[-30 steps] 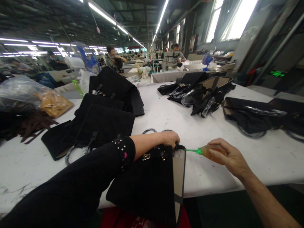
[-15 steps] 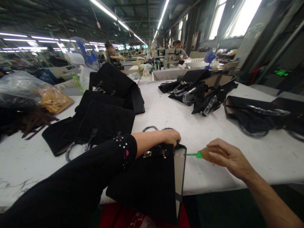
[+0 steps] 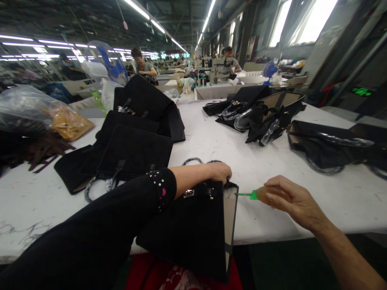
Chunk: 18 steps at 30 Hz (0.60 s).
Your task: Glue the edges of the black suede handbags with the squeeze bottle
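Observation:
A black handbag (image 3: pixel 184 229) leans on the table's front edge, its open side with a beige lining turned to the right. Reaching across it, my left hand (image 3: pixel 221 172) is closed on the bag's top edge near the corner; the fingertips are partly hidden. My right hand (image 3: pixel 298 201) grips an amber squeeze bottle (image 3: pixel 269 197) with a green cap and a long thin green nozzle (image 3: pixel 244 194). The nozzle tip is at the rim of the bag's open side. A metal clasp (image 3: pixel 189 193) shows on the bag's front, and its wrapped handles (image 3: pixel 192 161) stand behind my left forearm.
Several black bags (image 3: pixel 136 149) are stacked to the left on the white table (image 3: pixel 199 133). More bags (image 3: pixel 266 117) with plastic-wrapped handles lie at the right. At far left are a clear plastic bag (image 3: pixel 24 108) and brown strips (image 3: pixel 50 151). A fan (image 3: pixel 110 66) stands behind.
The view has shifted slightly. Both hands, the handbag and the squeeze bottle keep nearly the same places, with the nozzle still at the bag's edge.

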Motion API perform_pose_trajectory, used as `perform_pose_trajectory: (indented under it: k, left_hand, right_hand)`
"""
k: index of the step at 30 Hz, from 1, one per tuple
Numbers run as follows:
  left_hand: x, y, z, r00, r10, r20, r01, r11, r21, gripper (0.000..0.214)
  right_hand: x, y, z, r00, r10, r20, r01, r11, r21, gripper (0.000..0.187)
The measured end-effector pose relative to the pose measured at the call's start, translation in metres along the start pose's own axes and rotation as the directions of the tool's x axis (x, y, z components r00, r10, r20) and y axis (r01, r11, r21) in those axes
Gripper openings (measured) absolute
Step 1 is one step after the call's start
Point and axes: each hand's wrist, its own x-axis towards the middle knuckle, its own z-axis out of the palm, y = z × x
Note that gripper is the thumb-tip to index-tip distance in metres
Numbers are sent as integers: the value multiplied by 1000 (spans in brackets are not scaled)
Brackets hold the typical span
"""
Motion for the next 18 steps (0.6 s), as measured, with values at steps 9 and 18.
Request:
perform_pose_trajectory:
  k: [9,18]
  left_hand:
    - [-3,5,-5,1000,-11,6,11,1000,16,30]
    - [-12,13,-10,1000,-25,14,25,999,47,32]
  right_hand:
    - [-15,3,-5,985,-33,169,47,996,-82,23]
    - [-34,24,5,996,-10,88,13,1000,-29,24]
